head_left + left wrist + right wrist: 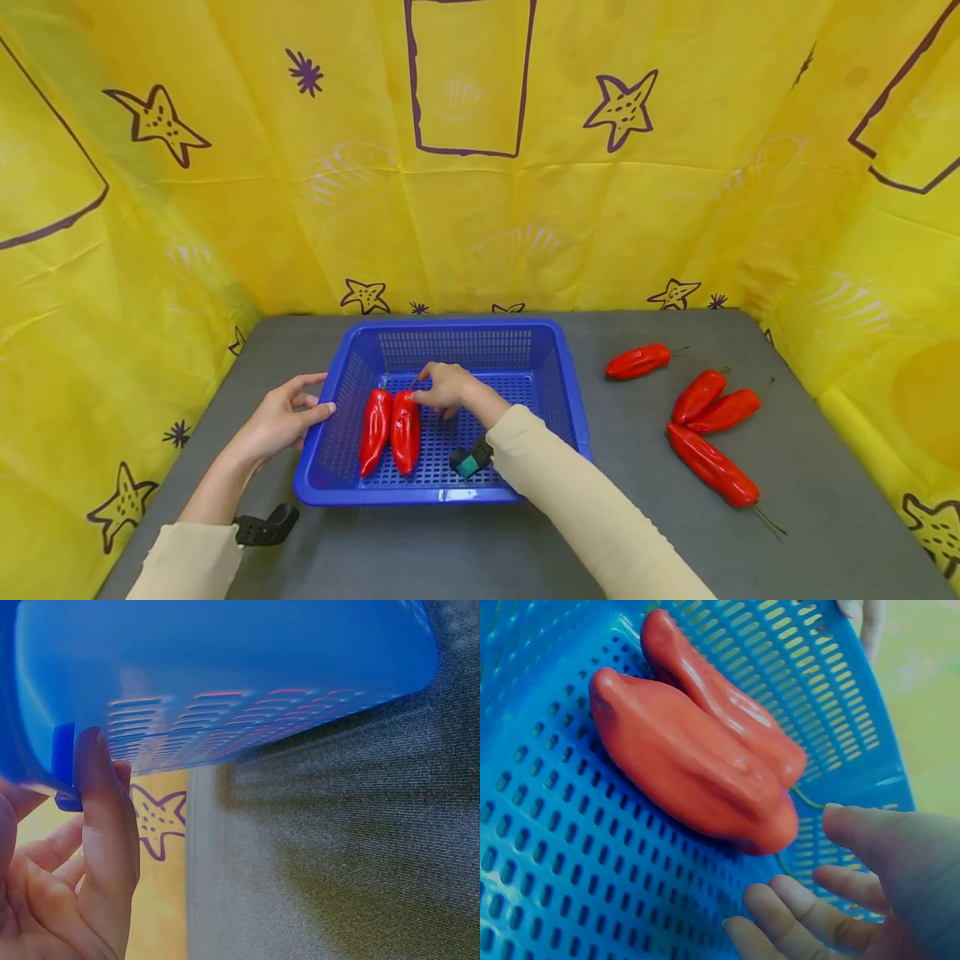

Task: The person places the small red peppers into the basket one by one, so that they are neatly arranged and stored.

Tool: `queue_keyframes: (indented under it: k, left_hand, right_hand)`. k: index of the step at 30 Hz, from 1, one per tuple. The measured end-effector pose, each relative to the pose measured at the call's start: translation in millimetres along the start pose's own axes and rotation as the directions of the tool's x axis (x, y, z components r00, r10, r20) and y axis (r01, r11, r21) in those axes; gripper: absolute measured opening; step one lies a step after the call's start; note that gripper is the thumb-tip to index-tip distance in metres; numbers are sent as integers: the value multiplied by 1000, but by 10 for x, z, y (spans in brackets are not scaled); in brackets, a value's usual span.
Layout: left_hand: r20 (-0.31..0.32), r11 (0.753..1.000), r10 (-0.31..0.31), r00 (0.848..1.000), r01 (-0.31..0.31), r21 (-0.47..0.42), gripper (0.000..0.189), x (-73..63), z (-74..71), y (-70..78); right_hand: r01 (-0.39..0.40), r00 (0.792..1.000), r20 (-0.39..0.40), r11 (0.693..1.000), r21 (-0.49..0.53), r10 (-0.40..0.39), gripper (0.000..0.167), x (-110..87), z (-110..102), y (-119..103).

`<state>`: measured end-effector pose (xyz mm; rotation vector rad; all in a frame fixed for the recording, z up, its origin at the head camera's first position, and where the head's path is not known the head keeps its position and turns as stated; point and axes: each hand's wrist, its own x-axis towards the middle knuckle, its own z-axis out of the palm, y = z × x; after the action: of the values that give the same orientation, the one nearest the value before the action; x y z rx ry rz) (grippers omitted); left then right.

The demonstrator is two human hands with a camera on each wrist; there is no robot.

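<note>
A blue plastic basket [454, 324] with slotted walls stands on the grey table. My left hand [277, 421] holds its left rim, thumb on top and fingers outside; up close, the left wrist view has that hand [82, 877] at the edge of the basket wall [262, 660]. Two red peppers lie side by side inside: a left pepper [375, 432] and a right pepper [406, 433]. Over their stem ends is my right hand [450, 387]. In the right wrist view its fingers are spread apart beside the nearer pepper [697, 765], with nothing gripped.
Several more red peppers lie on the table [615, 533] right of the basket: one alone [637, 362] farther back, and a cluster with a long front pepper [712, 465]. A yellow patterned cloth [480, 208] surrounds the table at the back and sides.
</note>
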<state>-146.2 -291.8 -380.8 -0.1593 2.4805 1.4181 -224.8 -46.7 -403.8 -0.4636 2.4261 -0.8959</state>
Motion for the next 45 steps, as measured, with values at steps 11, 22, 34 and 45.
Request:
queue_keyframes:
  k: [11,22,34,45]
  left_hand:
    - [1,1000,-4,1000,4,11,69,2,-4,-4]
    - [3,1000,-5,1000,5,3,70,7,3,3]
    - [5,1000,0,1000,0,2,69,2,-7,3]
    - [4,1000,-8,1000,8,5,69,5,-1,0]
  right_hand:
    - [156,978,-111,971,-181,-178,37,-102,-225,-34]
    - [280,936,-168,944,-174,-309,35,-255,-403,36]
    - [325,910,-223,935,-142,-350,32,-446,-577,46]
    - [344,892,-278,934,-96,-357,34,-665,-729,108]
